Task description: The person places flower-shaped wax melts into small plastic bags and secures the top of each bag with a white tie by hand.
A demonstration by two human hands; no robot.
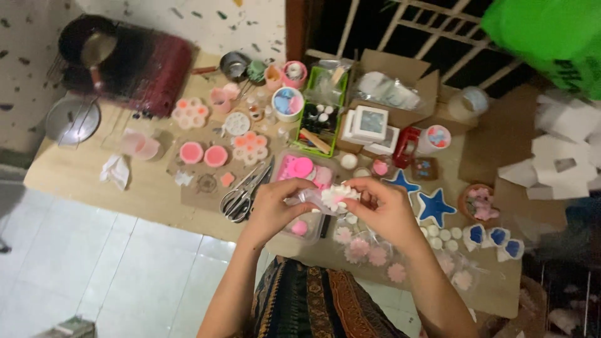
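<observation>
Left hand (275, 203) and right hand (385, 206), each grip grasping the white flower piece (337, 196), above crowded table's (150, 194) near edge.

Single head-worn view, looking steeply down, hands (332, 209) close below, low table (150, 188) just beyond

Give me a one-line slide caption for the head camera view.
Left hand and right hand hold a white flower-shaped piece above a low table beside scissors.
</observation>
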